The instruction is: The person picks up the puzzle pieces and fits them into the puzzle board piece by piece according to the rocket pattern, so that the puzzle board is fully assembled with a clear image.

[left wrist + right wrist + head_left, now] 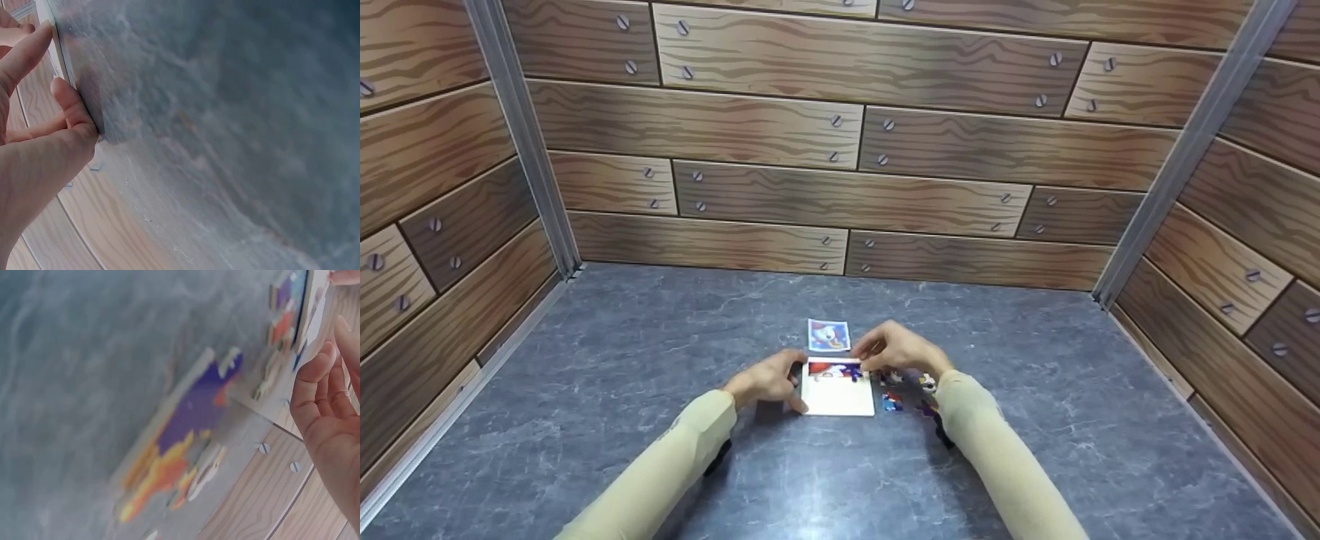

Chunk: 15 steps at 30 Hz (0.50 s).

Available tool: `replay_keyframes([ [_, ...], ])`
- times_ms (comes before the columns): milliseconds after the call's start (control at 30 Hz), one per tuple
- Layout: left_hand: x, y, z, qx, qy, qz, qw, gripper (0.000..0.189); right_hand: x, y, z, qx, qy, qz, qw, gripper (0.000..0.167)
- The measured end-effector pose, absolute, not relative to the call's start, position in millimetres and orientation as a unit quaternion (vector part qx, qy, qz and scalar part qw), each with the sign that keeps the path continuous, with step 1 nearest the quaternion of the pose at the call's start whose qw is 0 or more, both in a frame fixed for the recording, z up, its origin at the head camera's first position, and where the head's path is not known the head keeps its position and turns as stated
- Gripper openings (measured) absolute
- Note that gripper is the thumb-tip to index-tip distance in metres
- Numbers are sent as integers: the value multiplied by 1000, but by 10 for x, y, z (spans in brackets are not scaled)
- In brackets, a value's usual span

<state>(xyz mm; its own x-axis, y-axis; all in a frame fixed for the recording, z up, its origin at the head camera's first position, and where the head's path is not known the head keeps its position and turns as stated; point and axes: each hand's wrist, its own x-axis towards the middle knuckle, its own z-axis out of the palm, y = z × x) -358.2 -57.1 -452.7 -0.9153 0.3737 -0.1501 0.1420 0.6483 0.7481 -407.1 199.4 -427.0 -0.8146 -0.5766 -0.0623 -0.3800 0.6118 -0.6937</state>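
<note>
A white square puzzle tray [840,401] lies on the table, with a strip of red, white and purple picture [831,370] along its far side. My left hand [769,379] grips the tray's left side, the thumb at the near corner and fingers toward the far corner. At the far right corner, my right hand [904,350] bends its fingers over the picture strip. Whether a piece sits between those fingertips I cannot tell. Loose puzzle pieces [194,413] in purple, orange and yellow lie right of the tray, partly beneath the right wrist.
A small picture card [829,335] lies just beyond the tray. Another loose piece [892,402], blue and red, is close to the tray's right edge. Wood-patterned walls [847,165] enclose the grey marbled table [660,322] at the back and sides.
</note>
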Motion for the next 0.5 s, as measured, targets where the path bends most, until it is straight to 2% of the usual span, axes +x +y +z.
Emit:
replay_keyframes([
  [500,-3563,-586,-4520,107,883,424,169,85,-4065,2259,-4249,-241,889,-337,195,26],
])
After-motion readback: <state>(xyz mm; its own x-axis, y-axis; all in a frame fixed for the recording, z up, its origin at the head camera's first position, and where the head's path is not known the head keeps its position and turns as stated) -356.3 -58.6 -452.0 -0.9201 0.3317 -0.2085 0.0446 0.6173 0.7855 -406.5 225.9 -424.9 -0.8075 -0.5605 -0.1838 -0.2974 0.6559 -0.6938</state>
